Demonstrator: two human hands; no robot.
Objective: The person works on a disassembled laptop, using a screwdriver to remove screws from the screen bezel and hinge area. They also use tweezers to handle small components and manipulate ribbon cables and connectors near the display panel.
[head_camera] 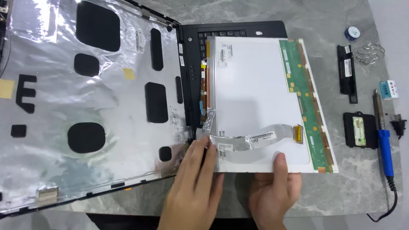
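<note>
A white laptop screen panel (255, 85) lies face down on the black keyboard base (238, 30), with a green circuit strip (304, 93) along its right side. A silver flat ribbon cable (255, 139) runs across its lower part to a gold connector (298, 134). My left hand (194, 187) rests its fingertips on the cable's foil end at the panel's lower left corner. My right hand (272, 191) grips the panel's near edge, thumb on top. The foil-lined lid back (85, 106) lies open flat at the left.
On the grey marble table (366, 179) to the right lie a blue-handled soldering iron (383, 145) with its cord, two black plastic covers (360, 130), a coiled wire stand (370, 53), a solder spool (352, 33) and a small white box (389, 89).
</note>
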